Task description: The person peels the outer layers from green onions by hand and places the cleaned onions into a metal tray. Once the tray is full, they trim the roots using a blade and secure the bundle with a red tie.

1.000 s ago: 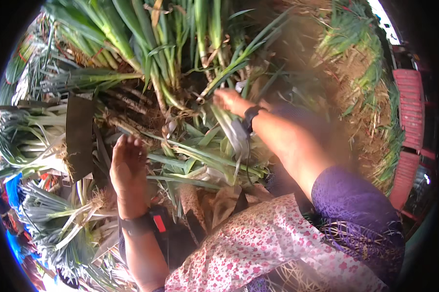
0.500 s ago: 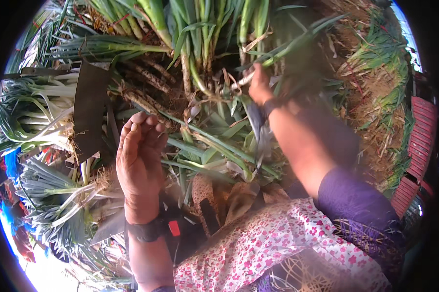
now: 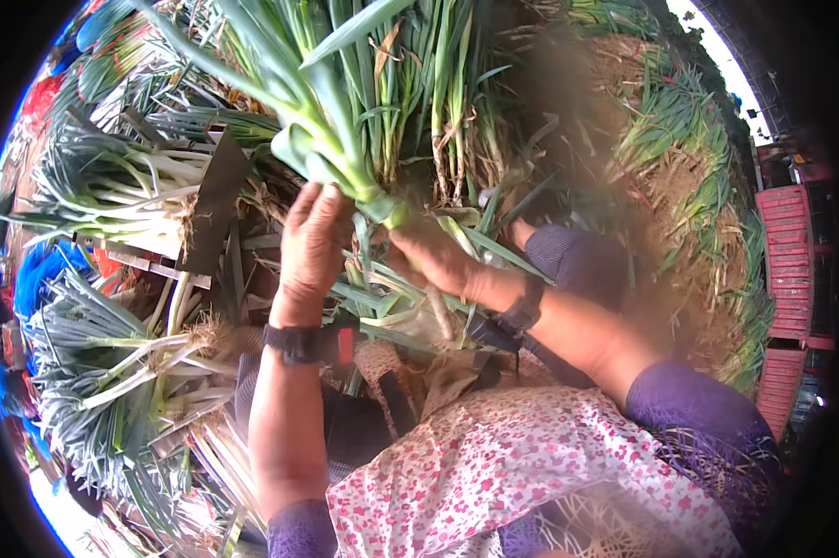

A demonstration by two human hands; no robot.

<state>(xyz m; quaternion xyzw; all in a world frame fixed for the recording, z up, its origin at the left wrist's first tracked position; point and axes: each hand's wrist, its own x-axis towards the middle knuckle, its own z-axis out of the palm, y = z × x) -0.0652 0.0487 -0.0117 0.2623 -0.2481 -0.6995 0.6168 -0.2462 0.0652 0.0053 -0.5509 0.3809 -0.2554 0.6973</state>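
A leek (image 3: 331, 149) slants between my hands, its broad green leaves fanned toward the upper left and its lower stalk pointing down toward my lap. My right hand (image 3: 438, 256) is closed round the stalk. At the base of the leaves, the fingers of my left hand (image 3: 315, 237) are bent against the leek; its palm side partly hides their grip. Beyond my hands stand several upright leeks (image 3: 443, 112) with soil on their lower stalks. Loose peeled leaves (image 3: 392, 307) lie below my hands.
At the left, a stack of cleaned leeks (image 3: 140, 200) rests against a dark upright plate (image 3: 217, 200). A second pile of leeks (image 3: 113, 363) lies nearer. Along the right, more leeks (image 3: 708, 177) lie on soil, with a red slatted panel (image 3: 787, 270) beyond.
My right hand has come back from the far right with a leek. My left hand has moved up and right to meet it at the leaf base. The view has shifted slightly.
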